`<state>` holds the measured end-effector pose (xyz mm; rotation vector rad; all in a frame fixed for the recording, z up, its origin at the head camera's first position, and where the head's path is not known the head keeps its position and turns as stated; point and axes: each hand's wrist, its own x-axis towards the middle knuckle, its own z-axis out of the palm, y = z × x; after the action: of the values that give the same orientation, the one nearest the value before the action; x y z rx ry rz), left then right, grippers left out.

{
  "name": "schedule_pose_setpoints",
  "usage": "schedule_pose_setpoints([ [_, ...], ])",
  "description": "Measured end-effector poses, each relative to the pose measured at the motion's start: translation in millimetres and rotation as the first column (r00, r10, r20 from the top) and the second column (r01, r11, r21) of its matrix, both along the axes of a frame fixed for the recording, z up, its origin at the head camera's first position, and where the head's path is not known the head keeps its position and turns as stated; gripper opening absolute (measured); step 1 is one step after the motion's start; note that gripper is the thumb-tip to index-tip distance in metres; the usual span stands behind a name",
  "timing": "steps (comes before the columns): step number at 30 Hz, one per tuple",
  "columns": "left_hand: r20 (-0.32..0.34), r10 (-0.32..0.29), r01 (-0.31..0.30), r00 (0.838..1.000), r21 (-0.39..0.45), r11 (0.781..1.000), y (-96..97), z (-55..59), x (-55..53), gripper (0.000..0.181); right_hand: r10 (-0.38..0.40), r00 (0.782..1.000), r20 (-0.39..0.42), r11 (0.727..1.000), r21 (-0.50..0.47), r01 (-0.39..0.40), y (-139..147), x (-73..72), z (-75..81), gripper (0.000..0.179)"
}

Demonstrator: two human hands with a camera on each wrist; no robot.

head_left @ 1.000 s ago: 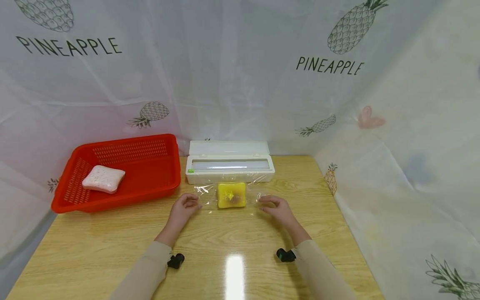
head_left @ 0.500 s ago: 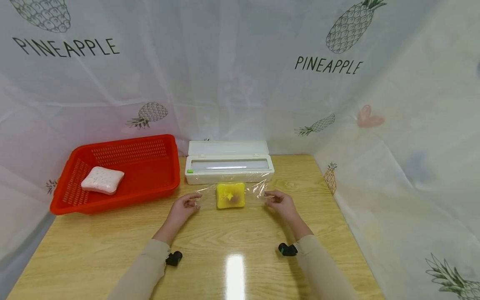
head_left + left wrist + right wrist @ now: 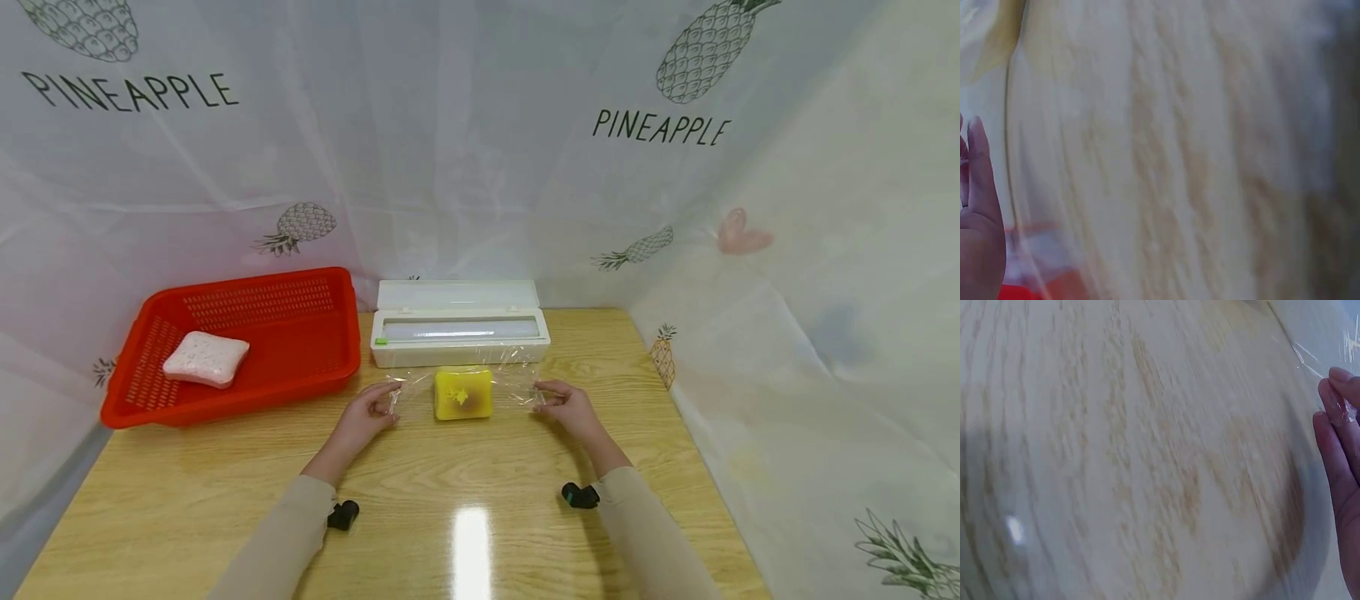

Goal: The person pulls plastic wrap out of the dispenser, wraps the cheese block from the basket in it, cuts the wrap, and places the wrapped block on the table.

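Clear cling film (image 3: 513,385) spreads in front of the white cling film dispenser (image 3: 461,354). A yellow, bread-slice-shaped piece (image 3: 463,395) with a star mark and a brownish patch lies in the middle of the film's width. At the left end of the film, my left hand (image 3: 367,411) pinches its edge. My right hand (image 3: 567,410) pinches the opposite edge, and the right wrist view shows the thumb and fingertips (image 3: 1337,403) together on shiny film. Only part of the left hand (image 3: 982,219) shows in the left wrist view, at the left border.
The dispenser's lid (image 3: 457,294) stands up behind its film roll (image 3: 439,331). To the left, a red basket (image 3: 285,387) holds a pinkish-white, bread-slice-shaped piece (image 3: 207,359). A pineapple-print sheet (image 3: 465,167) hangs behind the wooden table (image 3: 405,508).
My right hand has shifted outward to the right, and the film now spans wider between the hands. The left hand has moved very little. The yellow piece stays in nearly the same spot.
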<state>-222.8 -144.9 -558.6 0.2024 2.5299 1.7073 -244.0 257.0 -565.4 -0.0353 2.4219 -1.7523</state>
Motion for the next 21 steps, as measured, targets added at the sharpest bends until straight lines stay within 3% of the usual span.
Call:
schedule_pose_setpoints([
  [7,0.03,-0.029,0.028,0.999,0.029,0.999,-5.2,-7.2,-7.5,0.061,0.006,1.0,0.008,1.0,-0.011,-0.006,0,-2.2,-2.6,0.047],
  [10,0.07,0.007,-0.01,0.998,0.045,0.999,-7.5,-6.8,-6.1,0.061,-0.018,1.0,-0.013,1.0,0.007,0.018,1,-0.8,-1.7,0.046],
  [15,0.114,0.062,-0.083,0.992,0.189,0.979,-7.2,-6.9,-5.5,0.063,-0.06,0.998,-0.035,0.998,0.003,0.061,2,-1.3,1.9,0.048],
  [18,0.116,0.033,-0.066,0.993,0.295,0.953,-4.2,-7.2,-8.7,0.062,-0.04,0.999,-0.019,0.995,-0.092,0.038,1,-6.0,3.5,0.045],
  [21,0.12,-0.008,-0.034,0.993,0.345,0.938,-0.8,-6.4,-12.9,0.057,0.023,1.0,-0.003,0.991,-0.132,-0.023,-1,-11.6,4.8,0.037],
])
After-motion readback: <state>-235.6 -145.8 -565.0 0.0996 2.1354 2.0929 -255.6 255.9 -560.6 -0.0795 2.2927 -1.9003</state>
